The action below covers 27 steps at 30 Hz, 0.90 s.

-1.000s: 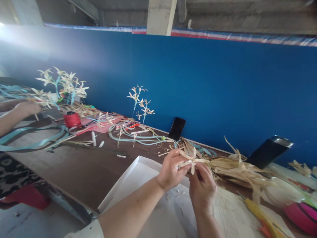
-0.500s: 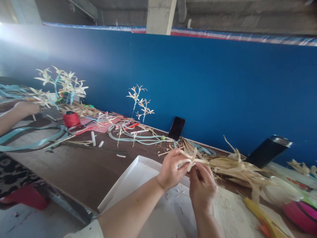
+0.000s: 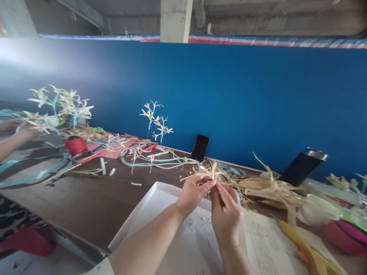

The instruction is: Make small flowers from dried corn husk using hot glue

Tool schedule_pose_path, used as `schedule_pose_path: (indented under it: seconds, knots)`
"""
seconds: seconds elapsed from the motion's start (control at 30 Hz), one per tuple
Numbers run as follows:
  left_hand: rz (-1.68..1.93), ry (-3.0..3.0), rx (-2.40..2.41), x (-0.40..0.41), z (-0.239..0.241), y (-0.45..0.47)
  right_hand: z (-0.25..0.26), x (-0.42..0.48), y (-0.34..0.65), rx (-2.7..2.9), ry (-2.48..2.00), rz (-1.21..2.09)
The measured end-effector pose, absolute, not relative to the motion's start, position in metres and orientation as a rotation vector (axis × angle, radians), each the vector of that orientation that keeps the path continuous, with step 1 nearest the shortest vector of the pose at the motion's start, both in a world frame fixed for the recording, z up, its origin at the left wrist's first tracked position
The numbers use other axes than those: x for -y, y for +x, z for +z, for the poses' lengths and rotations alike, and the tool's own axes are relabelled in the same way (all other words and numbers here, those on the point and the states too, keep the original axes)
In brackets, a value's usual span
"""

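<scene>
Between my two hands, above the far edge of a shallow white tray (image 3: 130, 218), is a pale straw-coloured flower (image 3: 210, 172) with narrow petals spread upward. My left hand (image 3: 192, 194) is closed, thumb and fingers pinching the flower's base from the left. My right hand (image 3: 227, 208) is also closed, its fingertips pressed together at the underside of the flower, meeting the left thumb. Whatever stem lies inside the right fingers is hidden. Small pale scraps (image 3: 192, 226) lie in the tray below my wrists.
Behind my hands lie dried husks (image 3: 258, 187), a phone (image 3: 200, 147) and a tilted black flask (image 3: 303, 166). A yellow glue gun (image 3: 311, 248) rests on a printed sheet (image 3: 268, 238) at right. Leftward stand red thread (image 3: 76, 145) and finished flowers (image 3: 69, 103); a co-worker's hand (image 3: 26, 132) works there.
The flower has tipped from facing me to showing its side, petals up. My fingers have drawn closer together at its base. The whole view has shifted slightly.
</scene>
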<state>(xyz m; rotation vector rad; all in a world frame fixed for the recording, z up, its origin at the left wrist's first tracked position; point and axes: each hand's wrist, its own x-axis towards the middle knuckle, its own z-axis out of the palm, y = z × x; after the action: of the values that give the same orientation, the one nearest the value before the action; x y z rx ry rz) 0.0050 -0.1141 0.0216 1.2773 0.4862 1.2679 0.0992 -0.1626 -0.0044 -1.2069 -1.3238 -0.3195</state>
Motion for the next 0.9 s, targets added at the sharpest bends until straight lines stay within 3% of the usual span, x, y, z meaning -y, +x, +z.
schedule_pose_path:
  seconds: [0.33,0.57,0.9]
  knots:
    - [1.213,1.214,-0.48,0.109,0.017,0.004,-0.004,0.163,0.097,1.314,-1.189,-0.229]
    - [1.218,1.264,-0.491,0.107,0.017,0.003,-0.003,0.163,0.098,1.055,-1.305,0.108]
    - [1.24,1.829,-0.587,0.109,0.022,-0.005,0.001,0.162,0.109,1.1,-1.147,0.425]
